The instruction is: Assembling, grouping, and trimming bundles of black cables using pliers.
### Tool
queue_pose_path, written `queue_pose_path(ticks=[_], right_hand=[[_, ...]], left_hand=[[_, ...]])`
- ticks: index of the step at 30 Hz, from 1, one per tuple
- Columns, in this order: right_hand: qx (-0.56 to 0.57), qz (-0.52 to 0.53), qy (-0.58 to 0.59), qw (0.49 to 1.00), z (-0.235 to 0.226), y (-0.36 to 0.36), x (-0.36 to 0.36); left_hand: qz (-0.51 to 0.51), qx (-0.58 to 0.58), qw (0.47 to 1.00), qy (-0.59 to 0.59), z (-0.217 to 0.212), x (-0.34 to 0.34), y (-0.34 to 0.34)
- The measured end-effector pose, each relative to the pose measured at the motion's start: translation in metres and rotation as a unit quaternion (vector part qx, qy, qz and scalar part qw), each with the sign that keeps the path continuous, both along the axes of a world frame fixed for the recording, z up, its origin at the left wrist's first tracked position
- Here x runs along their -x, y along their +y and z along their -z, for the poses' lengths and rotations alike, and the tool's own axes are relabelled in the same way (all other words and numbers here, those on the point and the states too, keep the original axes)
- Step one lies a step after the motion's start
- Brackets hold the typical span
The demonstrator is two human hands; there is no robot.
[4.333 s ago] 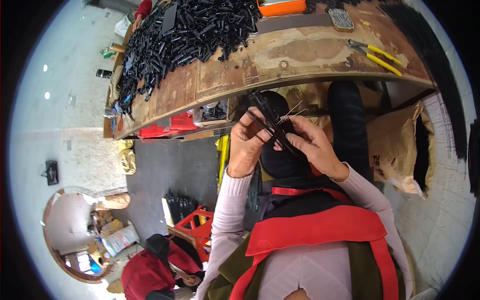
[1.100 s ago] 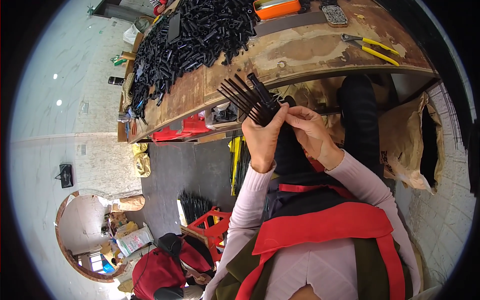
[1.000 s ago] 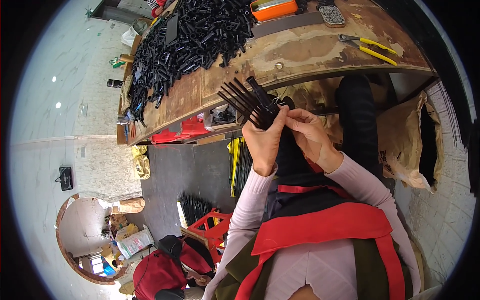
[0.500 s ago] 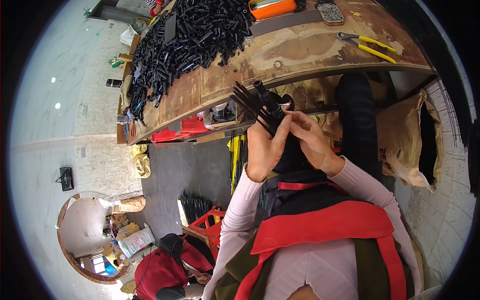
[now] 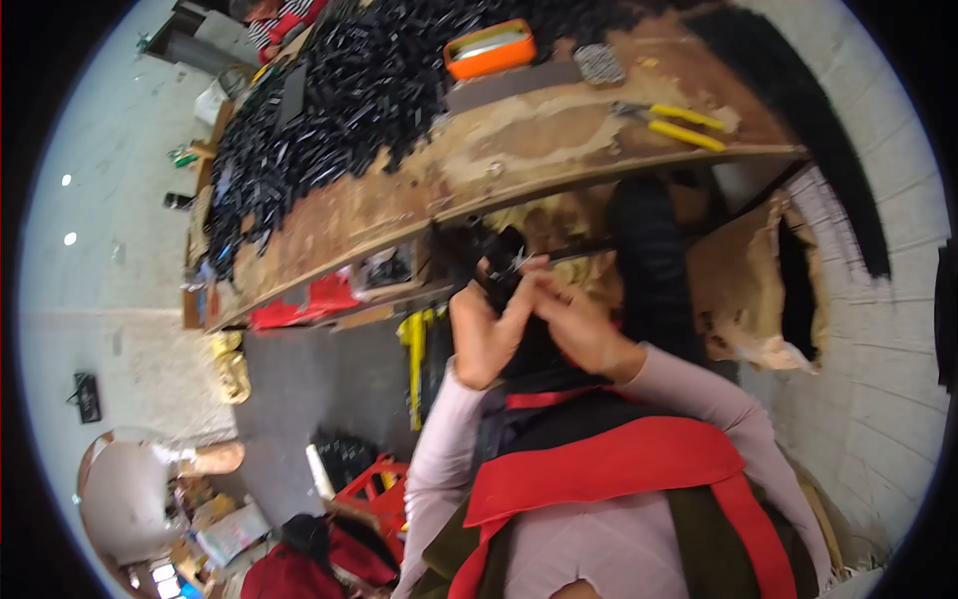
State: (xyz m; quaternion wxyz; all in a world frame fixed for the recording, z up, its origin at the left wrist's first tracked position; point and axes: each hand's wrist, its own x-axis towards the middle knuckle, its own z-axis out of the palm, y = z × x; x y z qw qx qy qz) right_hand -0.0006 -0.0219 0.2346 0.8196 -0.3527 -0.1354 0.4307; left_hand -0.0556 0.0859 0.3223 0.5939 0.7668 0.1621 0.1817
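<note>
My left hand and my right hand are pressed together in front of my chest, just below the edge of the wooden workbench. Both grip a small bundle of thin black rods that sticks up and to the left from my fingers. The picture is blurred here, so the rods' ends are hard to make out. A large heap of the same black rods covers the left and far part of the bench.
On the bench lie an orange tray, yellow-handled pliers and a small grey mesh pad. A red crate with black parts stands on the floor at left. Torn cardboard leans against the brick wall at right.
The fanned bundle of black rods has been drawn in tighter and lower between my hands. Both hands have shifted slightly down and left, closer together.
</note>
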Motion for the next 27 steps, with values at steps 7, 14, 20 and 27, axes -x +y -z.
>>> queue_pose_path(ticks=[7,14,20,27], right_hand=[[0.289,0.203,-0.676,0.647,-0.053,-0.068,-0.136],[0.421,0.188,-0.782,0.42,-0.033,-0.092,-0.287],[0.267,0.158,-0.426,0.85,-0.068,-0.088,-0.226],[0.323,-0.181,-0.452,0.811,-0.107,-0.084,-0.122]], left_hand=[[0.148,0.083,0.985,-0.017,0.005,-0.001,0.02],[0.127,0.309,0.937,-0.1,0.037,-0.007,0.0],[0.099,0.379,0.918,-0.059,0.031,-0.015,-0.004],[0.041,0.335,0.941,-0.014,0.025,-0.016,-0.005]])
